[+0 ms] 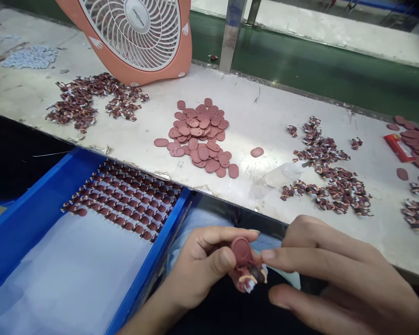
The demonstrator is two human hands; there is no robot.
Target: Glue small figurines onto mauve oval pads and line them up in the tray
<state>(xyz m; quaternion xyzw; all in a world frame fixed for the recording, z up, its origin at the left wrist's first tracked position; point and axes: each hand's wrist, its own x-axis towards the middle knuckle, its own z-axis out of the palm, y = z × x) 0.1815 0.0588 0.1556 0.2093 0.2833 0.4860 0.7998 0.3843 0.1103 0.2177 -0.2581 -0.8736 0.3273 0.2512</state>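
Observation:
Between its thumb and fingers, my left hand (209, 265) holds a small dark red figurine (253, 274) with white and yellow parts, together with a reddish-brown oval base (241, 250). The base faces up, and the figurine is at its lower edge. At the right, my right hand (335, 274) has its thumb and index finger apart, with the index fingertip close beside the base; whether it touches cannot be told. Nothing shows between those fingers. Loose oval bases (203, 152) lie piled mid-table, and more figurines (338, 184) are heaped to the right.
A blue tray (17, 238) at lower left holds rows of assembled figurines on white sheets. An orange fan (186, 46) stands behind. A translucent bottle (282, 174) lies near the table edge. Further figurines (77, 100), white pieces (31, 56) and a red box (399, 148) are on the table.

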